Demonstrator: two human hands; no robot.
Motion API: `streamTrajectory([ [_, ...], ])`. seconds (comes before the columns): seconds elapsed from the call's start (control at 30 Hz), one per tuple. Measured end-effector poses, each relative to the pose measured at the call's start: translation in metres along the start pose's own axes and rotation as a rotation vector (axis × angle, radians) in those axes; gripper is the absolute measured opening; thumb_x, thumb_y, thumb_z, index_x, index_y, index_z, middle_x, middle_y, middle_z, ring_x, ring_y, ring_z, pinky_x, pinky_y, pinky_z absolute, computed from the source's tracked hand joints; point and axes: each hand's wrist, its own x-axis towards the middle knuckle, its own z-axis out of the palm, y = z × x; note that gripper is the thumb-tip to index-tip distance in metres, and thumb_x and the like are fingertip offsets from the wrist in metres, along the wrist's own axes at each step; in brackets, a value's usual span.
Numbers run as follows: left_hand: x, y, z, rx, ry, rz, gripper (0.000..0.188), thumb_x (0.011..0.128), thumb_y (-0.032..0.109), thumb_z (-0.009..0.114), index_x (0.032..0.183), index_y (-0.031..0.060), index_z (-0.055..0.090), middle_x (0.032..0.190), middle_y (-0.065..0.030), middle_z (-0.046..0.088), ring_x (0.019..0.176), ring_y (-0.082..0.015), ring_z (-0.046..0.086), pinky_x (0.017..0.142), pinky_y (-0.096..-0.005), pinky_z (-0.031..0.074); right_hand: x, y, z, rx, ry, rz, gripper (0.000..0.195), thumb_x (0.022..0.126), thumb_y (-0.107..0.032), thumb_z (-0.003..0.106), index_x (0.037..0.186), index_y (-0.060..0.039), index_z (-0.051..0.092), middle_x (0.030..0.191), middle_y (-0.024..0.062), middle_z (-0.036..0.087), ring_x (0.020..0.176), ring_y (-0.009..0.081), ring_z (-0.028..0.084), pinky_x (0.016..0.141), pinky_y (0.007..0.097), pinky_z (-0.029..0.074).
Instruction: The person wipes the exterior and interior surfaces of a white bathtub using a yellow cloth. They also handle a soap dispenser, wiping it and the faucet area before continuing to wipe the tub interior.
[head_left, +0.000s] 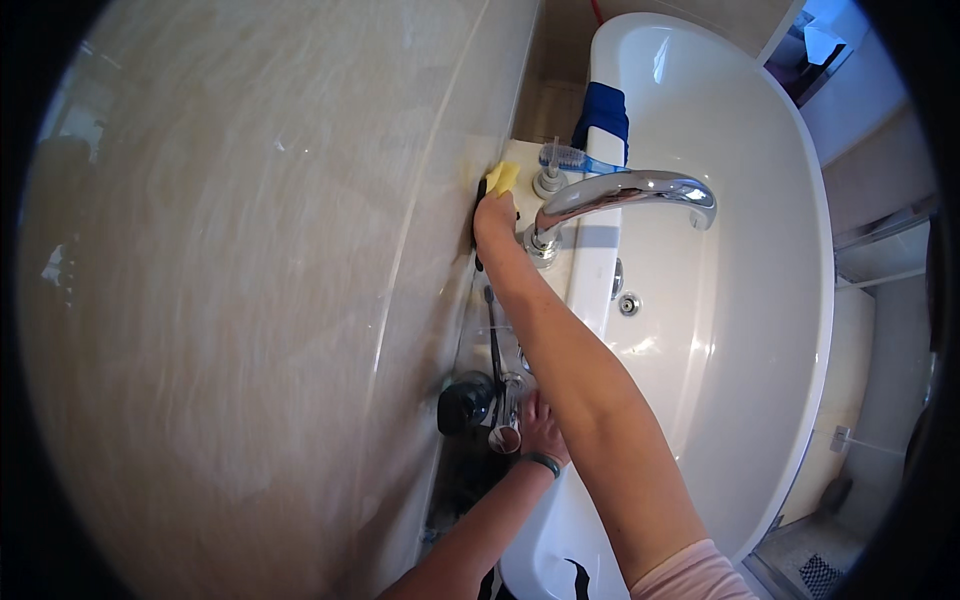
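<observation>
My right hand (496, 217) grips a yellow cloth (504, 178) on the tiled ledge against the wall. A dark object (480, 202) lies along the wall side of that hand, partly hidden. Just beside the wrist rises the curved chrome bathtub faucet (630, 191). My left hand (541, 429), below a green bangle, rests with fingers spread on the ledge side of the tub, partly behind my right forearm. Close to its fingers are a shiny cylindrical cup or fitting (505, 439), a dark brush with a long handle (493, 337) and a dark bottle (465, 403).
The white bathtub (750, 315) spans the right side, with a drain (628, 304) inside. A blue brush (577, 159) and a chrome faucet handle (550, 181) are beyond the spout. Blue cloth (604, 109) hangs over the rim. A beige tiled wall (262, 262) stands left.
</observation>
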Motion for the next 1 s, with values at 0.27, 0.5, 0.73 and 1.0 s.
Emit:
streamTrajectory([
  [0.27, -0.001, -0.003, -0.004, -0.036, -0.122, -0.015, 0.046, 0.088, 0.036, 0.055, 0.127, 0.0124, 0.059, 0.135, -0.0090, 0.052, 0.127, -0.0307, 0.042, 0.110, -0.0526, 0.027, 0.043, -0.004, 0.018, 0.043, 0.135, -0.177, 0.034, 0.098, -0.024, 0.040, 0.103, 0.0055, 0.055, 0.101, 0.0332, 0.062, 0.096, 0.0497, 0.060, 0.084, 0.0543, 0.047],
  [0.5, -0.011, -0.003, -0.007, -0.042, -0.138, -0.017, 0.049, 0.089, 0.039, 0.054, 0.131, 0.0134, 0.056, 0.139, -0.0087, 0.049, 0.131, -0.0304, 0.039, 0.112, -0.0531, 0.025, 0.080, -0.024, 0.022, -0.007, 0.237, -0.302, 0.035, 0.098, -0.026, 0.039, 0.105, 0.0042, 0.056, 0.103, 0.0317, 0.063, 0.097, 0.0486, 0.060, 0.085, 0.0547, 0.047],
  [0.73, -0.010, -0.004, 0.002, -0.018, -0.134, -0.003, 0.052, 0.090, 0.042, 0.053, 0.134, 0.0145, 0.054, 0.143, -0.0085, 0.047, 0.134, -0.0301, 0.036, 0.113, -0.0536, 0.023, 0.064, -0.018, 0.013, -0.129, 0.207, -0.244, 0.036, 0.099, -0.029, 0.039, 0.102, 0.0036, 0.055, 0.096, 0.0301, 0.065, 0.092, 0.0474, 0.063, 0.082, 0.0541, 0.049],
  [1.0, -0.008, -0.008, 0.015, 0.075, -0.087, 0.014, 0.056, 0.090, 0.045, 0.051, 0.138, 0.0157, 0.051, 0.147, -0.0082, 0.044, 0.138, -0.0298, 0.032, 0.114, -0.0542, 0.020, -0.023, 0.011, -0.003, -0.092, 0.024, -0.109, 0.036, 0.100, -0.029, 0.040, 0.105, 0.0052, 0.051, 0.101, 0.0343, 0.063, 0.095, 0.0514, 0.061, 0.084, 0.0570, 0.048],
])
